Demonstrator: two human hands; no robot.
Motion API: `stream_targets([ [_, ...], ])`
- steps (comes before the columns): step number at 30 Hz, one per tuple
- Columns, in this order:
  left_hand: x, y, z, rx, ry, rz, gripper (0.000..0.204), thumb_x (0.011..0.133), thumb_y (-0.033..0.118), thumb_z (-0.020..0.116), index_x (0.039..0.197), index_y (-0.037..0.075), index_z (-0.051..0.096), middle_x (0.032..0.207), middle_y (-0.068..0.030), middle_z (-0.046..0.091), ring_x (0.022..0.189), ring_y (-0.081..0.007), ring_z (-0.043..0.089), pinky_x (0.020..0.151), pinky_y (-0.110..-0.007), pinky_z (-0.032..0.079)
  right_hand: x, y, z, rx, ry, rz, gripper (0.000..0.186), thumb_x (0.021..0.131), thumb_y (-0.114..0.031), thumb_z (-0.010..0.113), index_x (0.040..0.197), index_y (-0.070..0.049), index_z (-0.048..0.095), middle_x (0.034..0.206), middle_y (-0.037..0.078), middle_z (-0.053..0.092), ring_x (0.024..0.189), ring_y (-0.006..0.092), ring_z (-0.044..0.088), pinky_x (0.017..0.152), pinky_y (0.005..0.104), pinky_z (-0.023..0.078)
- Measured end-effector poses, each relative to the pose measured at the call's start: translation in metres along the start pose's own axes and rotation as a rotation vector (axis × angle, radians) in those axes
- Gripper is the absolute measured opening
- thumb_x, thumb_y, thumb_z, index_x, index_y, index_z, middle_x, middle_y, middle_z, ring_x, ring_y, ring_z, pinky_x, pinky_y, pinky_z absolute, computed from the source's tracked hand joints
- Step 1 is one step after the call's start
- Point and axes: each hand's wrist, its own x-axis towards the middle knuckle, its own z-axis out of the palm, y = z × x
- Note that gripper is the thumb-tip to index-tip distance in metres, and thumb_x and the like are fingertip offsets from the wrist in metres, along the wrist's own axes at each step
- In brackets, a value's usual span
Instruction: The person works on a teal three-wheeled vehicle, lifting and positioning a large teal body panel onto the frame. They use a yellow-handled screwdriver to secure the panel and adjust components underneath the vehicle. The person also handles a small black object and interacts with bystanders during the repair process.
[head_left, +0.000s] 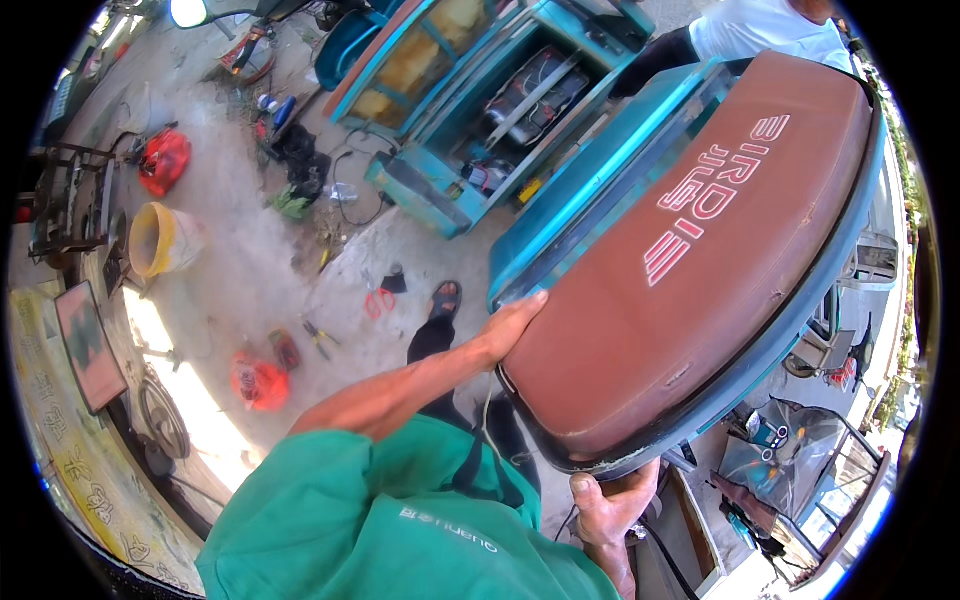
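A long brown padded vehicle seat back (620,330) with a black rim and a teal metal frame (575,195) fills the right half of the head view, tilted up toward the far right. My left hand (515,328) grips its left edge, fingers lying over the padding's border. Under its near corner, my right hand (613,503) is closed round the black rim, thumb on the outside; its other fingers are partly hidden beneath. Beyond the seat back stands a teal vehicle body (425,190) with an open compartment showing a dark engine-like unit (535,95) and wires.
Another person in a white shirt (760,30) is at the far right, hands hidden. On the concrete floor lie pliers (320,340), red-handled scissors (380,302), red bags (260,382) and a yellow bucket (152,240). A metal-framed cart (800,450) stands at the right.
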Motion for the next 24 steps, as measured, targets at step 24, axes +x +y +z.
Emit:
stream_targets([
  [24, 0.198, -0.082, -0.130, -0.090, 0.247, 0.018, 0.062, 0.101, 0.053, 0.043, 0.119, -0.002, 0.063, 0.115, -0.0110, 0.065, 0.099, -0.0164, 0.060, 0.087, -0.031, 0.047, 0.168, 0.150, 0.046, -0.199, -0.343, 0.134, 0.044, 0.082, -0.003, 0.075, 0.119, 0.004, 0.053, 0.107, 0.012, 0.067, 0.099, 0.0163, 0.062, 0.090, 0.0311, 0.049],
])
